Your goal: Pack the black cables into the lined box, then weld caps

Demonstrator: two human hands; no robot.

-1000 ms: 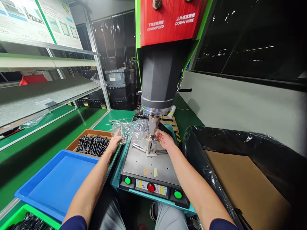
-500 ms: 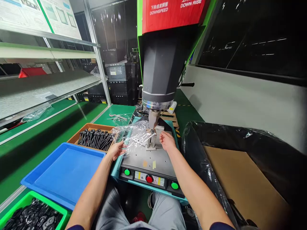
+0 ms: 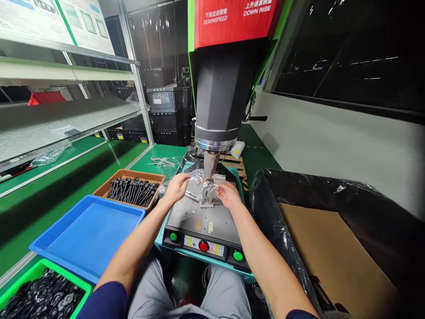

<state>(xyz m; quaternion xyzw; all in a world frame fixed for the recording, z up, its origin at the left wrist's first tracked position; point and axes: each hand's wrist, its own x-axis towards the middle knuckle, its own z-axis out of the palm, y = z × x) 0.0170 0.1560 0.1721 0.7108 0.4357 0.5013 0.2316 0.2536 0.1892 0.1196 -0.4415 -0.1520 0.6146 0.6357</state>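
Note:
Both my hands are over the steel plate (image 3: pixel 202 219) of a press machine, under its grey head (image 3: pixel 217 104). My left hand (image 3: pixel 176 187) is closed on one end of a crumpled clear plastic bag (image 3: pixel 201 178). My right hand (image 3: pixel 228 195) pinches the bag's other end beside the small metal fixture (image 3: pixel 208 195) below the machine's horn (image 3: pixel 210 164). The bag stretches between the two hands, right in front of the fixture.
The machine's front carries two green buttons (image 3: pixel 237 255) and a red one (image 3: pixel 203 246). Left of it lie a brown tray of black parts (image 3: pixel 133 190), a blue tray (image 3: pixel 86 235) and a green bin of black pieces (image 3: pixel 40 297). A bag-lined cardboard box (image 3: pixel 332 248) stands on the right.
My left hand has pulled the clear bag from the left side of the machine onto the plate and now bunches it before the fixture. My right hand has taken hold of its other end.

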